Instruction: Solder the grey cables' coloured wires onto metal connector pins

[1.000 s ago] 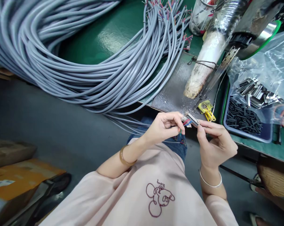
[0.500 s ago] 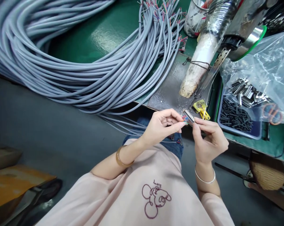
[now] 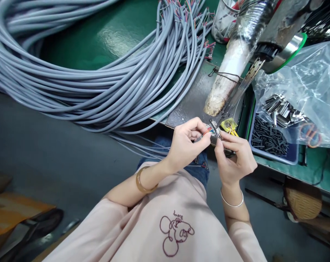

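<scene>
My left hand (image 3: 185,143) pinches the stripped end of a grey cable, whose thin coloured wires (image 3: 207,131) fan out from my fingertips. My right hand (image 3: 233,154) grips a small metal multi-pin connector (image 3: 215,128) and presses it against those wire ends. Both hands meet just below the front edge of the green bench (image 3: 126,32), above my lap. Several more grey cables (image 3: 143,145) trail off the bench beside my left hand.
A big coil of grey cables (image 3: 85,72) fills the bench's left. A plastic-wrapped machine arm (image 3: 230,69) slants down over a dark metal plate (image 3: 192,102). A yellow clip (image 3: 228,125), a blue tray of black sleeves (image 3: 271,140) and a bag of metal shells (image 3: 287,109) lie right.
Both hands have shifted up and a little left, closer to the bench edge, still working the connector onto the wire ends. The view has drifted too.
</scene>
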`<action>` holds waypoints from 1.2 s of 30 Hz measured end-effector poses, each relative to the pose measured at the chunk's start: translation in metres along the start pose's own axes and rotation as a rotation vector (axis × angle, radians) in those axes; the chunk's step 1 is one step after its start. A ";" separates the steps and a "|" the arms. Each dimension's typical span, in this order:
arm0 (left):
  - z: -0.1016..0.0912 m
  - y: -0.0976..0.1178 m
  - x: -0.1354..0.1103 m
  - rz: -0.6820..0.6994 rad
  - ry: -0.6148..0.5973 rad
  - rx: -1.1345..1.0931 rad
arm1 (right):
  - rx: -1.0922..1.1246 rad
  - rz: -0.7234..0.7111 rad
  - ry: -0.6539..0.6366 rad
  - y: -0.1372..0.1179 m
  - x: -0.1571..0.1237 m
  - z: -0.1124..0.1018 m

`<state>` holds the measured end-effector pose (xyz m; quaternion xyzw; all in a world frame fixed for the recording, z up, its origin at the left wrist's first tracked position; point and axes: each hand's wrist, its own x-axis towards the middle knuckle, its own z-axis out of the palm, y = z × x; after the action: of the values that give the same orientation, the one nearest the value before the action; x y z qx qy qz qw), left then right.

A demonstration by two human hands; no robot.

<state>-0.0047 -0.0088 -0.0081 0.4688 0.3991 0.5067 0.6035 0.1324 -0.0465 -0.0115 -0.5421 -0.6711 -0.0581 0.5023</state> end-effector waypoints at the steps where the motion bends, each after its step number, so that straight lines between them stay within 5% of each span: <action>1: 0.000 0.001 0.001 0.004 -0.002 0.003 | 0.001 0.003 0.002 0.000 0.001 0.000; 14: 0.000 0.011 0.006 -0.004 0.002 0.042 | -0.012 0.000 -0.001 0.000 0.008 0.001; 25: -0.008 0.002 0.004 -0.121 -0.098 0.018 | -0.116 -0.184 -0.024 0.008 -0.005 -0.005; 33: -0.012 0.007 -0.004 -0.161 -0.133 -0.142 | 0.143 0.283 -0.017 -0.001 -0.003 -0.005; 36: -0.012 0.005 -0.004 -0.150 -0.122 -0.140 | 0.164 0.263 -0.007 -0.002 -0.003 -0.004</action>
<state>-0.0177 -0.0104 -0.0063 0.4240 0.3592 0.4573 0.6943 0.1329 -0.0517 -0.0107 -0.5827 -0.5986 0.0653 0.5458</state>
